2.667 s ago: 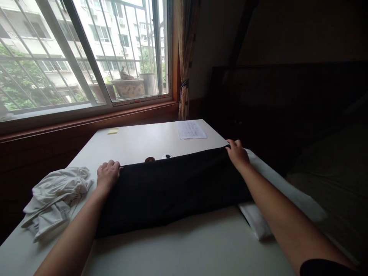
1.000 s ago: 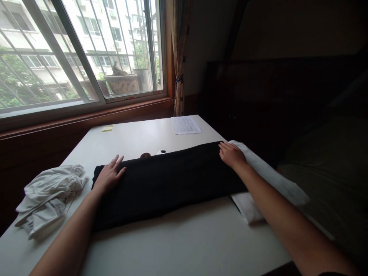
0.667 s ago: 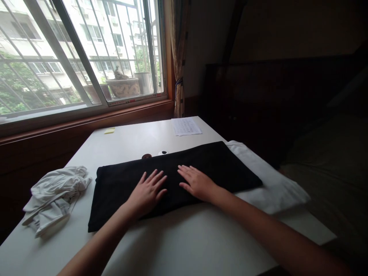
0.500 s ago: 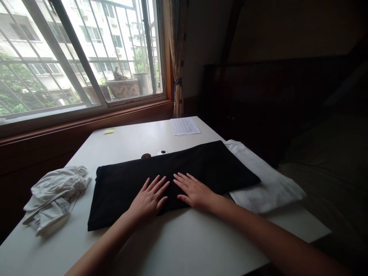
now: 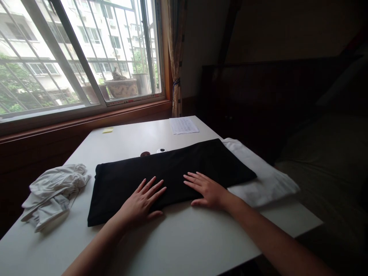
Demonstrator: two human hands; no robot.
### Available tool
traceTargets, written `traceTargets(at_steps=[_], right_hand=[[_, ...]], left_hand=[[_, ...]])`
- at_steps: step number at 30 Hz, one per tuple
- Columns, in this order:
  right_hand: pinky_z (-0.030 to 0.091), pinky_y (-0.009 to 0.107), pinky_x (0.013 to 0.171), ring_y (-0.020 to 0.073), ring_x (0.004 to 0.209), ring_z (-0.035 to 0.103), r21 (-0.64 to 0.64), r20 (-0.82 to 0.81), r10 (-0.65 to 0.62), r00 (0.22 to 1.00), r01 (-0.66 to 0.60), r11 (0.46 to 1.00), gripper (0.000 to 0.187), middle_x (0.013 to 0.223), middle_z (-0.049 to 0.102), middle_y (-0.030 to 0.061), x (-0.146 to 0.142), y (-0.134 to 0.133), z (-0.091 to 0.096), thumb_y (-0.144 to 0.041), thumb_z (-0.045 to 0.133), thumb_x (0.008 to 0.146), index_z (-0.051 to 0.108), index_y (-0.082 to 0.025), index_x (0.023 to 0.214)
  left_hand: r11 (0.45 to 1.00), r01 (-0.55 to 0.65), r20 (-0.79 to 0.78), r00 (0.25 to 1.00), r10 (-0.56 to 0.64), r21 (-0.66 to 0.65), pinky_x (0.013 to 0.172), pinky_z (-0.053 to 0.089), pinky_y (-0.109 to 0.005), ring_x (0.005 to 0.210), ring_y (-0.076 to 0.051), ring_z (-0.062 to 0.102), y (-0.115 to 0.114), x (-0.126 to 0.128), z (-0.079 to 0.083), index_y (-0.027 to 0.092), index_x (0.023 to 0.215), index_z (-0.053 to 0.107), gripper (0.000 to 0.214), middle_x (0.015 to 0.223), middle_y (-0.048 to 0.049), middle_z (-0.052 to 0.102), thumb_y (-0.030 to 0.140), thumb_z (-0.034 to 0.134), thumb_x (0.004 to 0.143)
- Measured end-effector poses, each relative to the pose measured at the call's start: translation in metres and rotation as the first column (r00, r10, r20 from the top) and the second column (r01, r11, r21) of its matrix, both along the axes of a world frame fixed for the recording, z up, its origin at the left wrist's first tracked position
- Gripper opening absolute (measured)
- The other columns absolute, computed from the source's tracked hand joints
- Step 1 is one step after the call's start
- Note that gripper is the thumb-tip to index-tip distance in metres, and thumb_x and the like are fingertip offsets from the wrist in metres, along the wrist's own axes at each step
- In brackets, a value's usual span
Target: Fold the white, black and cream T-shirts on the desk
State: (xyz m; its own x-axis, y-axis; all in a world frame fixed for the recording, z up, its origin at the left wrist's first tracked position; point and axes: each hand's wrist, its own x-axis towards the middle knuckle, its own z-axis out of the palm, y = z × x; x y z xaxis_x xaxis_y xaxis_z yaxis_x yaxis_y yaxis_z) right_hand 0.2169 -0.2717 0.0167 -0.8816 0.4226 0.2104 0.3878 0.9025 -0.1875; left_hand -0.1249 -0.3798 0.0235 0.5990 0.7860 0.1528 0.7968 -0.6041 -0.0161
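A black folded cloth, long and flat, lies across the white table. My left hand rests palm down near its front edge, fingers spread, with the thumb at the edge of the fabric. To the right, my right hand also lies flat on the black cloth with its fingers stretched out and its thumb by the front edge. Neither hand grips anything. Under the cloth's right end, a folded white cloth sticks out.
A crumpled white garment sits at the table's left edge. Behind the black cloth are a brown round object and a white round one with a black centre. Printed papers and yellow sticky notes lie farther back on the white table.
My hands have moved apart across the black cloth, the left toward the left and the right toward the right. The view has shifted slightly.
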Motion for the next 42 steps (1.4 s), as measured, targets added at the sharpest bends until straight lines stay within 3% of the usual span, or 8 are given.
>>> traceTargets(at_steps=[5, 10, 18, 21, 25, 30, 35, 42], right_hand=[[0.049, 0.048, 0.107, 0.0275, 0.122, 0.062, 0.107, -0.146, 0.035, 0.989, -0.019, 0.994, 0.048, 0.135, 0.068, 0.0078, 0.006, 0.001, 0.004, -0.030, 0.071, 0.091, 0.064, -0.026, 0.138], [0.056, 0.043, 0.091, 0.0249, 0.103, 0.069, 0.112, -0.209, 0.048, 0.977, -0.025, 0.993, 0.032, 0.116, 0.075, 0.0071, 0.007, 0.001, 0.008, -0.022, 0.066, 0.092, 0.071, -0.025, 0.123], [0.056, 0.040, 0.087, 0.0236, 0.096, 0.071, 0.065, -0.228, -0.075, 0.971, 0.092, 0.994, 0.050, 0.106, 0.076, 0.0055, 0.013, 0.005, 0.010, -0.015, 0.064, 0.088, 0.062, -0.026, 0.137], [0.055, 0.041, 0.090, 0.0236, 0.097, 0.071, 0.046, -0.180, -0.115, 0.977, 0.125, 0.991, 0.062, 0.107, 0.075, 0.0039, 0.020, 0.008, 0.015, -0.009, 0.064, 0.081, 0.058, -0.026, 0.140], [0.055, 0.041, 0.089, 0.0241, 0.096, 0.071, 0.070, -0.151, -0.222, 0.963, 0.234, 0.970, 0.054, 0.106, 0.075, 0.0036, 0.037, 0.015, 0.021, -0.007, 0.061, 0.078, 0.065, -0.025, 0.129], [0.053, 0.045, 0.095, 0.0271, 0.099, 0.071, 0.127, -0.222, -0.380, 0.898, 0.413, 0.902, 0.039, 0.104, 0.076, 0.0046, 0.066, 0.028, 0.023, -0.015, 0.058, 0.083, 0.070, -0.026, 0.118], [0.049, 0.046, 0.099, 0.0293, 0.103, 0.069, 0.146, -0.289, -0.487, 0.824, 0.541, 0.828, 0.043, 0.108, 0.075, 0.0049, 0.089, 0.040, 0.019, -0.018, 0.057, 0.082, 0.067, -0.027, 0.123], [0.047, 0.048, 0.094, 0.0330, 0.100, 0.064, 0.224, -0.315, -0.671, 0.672, 0.739, 0.635, 0.038, 0.106, 0.074, 0.0091, 0.112, 0.050, 0.011, -0.017, 0.056, 0.080, 0.069, -0.023, 0.116]], left_hand=[[1.000, 0.007, 0.068, 0.998, -0.008, 0.015, 0.122, 0.033, -0.057, 0.150, -0.032, 0.036, 0.000, -0.005, 0.002, 0.030, 0.155, 0.041, 0.064, 0.158, -0.0057, 0.047, 0.052, 0.058, 0.097], [1.000, -0.018, 0.179, 0.984, 0.017, 0.008, 0.109, 0.052, -0.045, 0.134, -0.027, 0.058, -0.002, -0.009, 0.008, 0.027, 0.137, 0.063, 0.040, 0.134, -0.0046, 0.069, 0.037, 0.056, 0.099], [0.987, -0.163, 0.264, 0.951, 0.158, -0.004, 0.076, 0.063, -0.034, 0.089, -0.023, 0.078, -0.001, -0.012, 0.011, 0.026, 0.133, 0.064, 0.036, 0.112, -0.0050, 0.079, 0.034, 0.053, 0.100], [0.976, -0.217, 0.330, 0.920, 0.210, -0.015, 0.076, 0.062, -0.032, 0.089, -0.023, 0.078, 0.001, -0.014, 0.012, 0.026, 0.128, 0.067, 0.032, 0.114, -0.0049, 0.078, 0.036, 0.053, 0.101], [0.969, -0.237, 0.396, 0.885, 0.244, -0.069, 0.077, 0.061, -0.032, 0.091, -0.023, 0.077, 0.003, -0.016, 0.012, 0.027, 0.123, 0.068, 0.029, 0.111, -0.0036, 0.078, 0.039, 0.053, 0.101], [0.965, -0.245, 0.416, 0.871, 0.260, -0.091, 0.075, 0.059, -0.032, 0.091, -0.024, 0.077, 0.003, -0.017, 0.014, 0.027, 0.121, 0.068, 0.027, 0.109, -0.0047, 0.078, 0.039, 0.054, 0.101], [0.956, -0.227, 0.469, 0.835, 0.289, -0.185, 0.068, 0.056, -0.028, 0.081, -0.020, 0.075, 0.005, -0.020, 0.015, 0.027, 0.120, 0.067, 0.027, 0.098, -0.0029, 0.078, 0.041, 0.053, 0.101], [0.956, -0.221, 0.468, 0.836, 0.287, -0.193, 0.076, 0.058, -0.030, 0.088, -0.020, 0.072, 0.006, -0.023, 0.010, 0.025, 0.122, 0.066, 0.030, 0.103, -0.0052, 0.075, 0.044, 0.053, 0.101]])
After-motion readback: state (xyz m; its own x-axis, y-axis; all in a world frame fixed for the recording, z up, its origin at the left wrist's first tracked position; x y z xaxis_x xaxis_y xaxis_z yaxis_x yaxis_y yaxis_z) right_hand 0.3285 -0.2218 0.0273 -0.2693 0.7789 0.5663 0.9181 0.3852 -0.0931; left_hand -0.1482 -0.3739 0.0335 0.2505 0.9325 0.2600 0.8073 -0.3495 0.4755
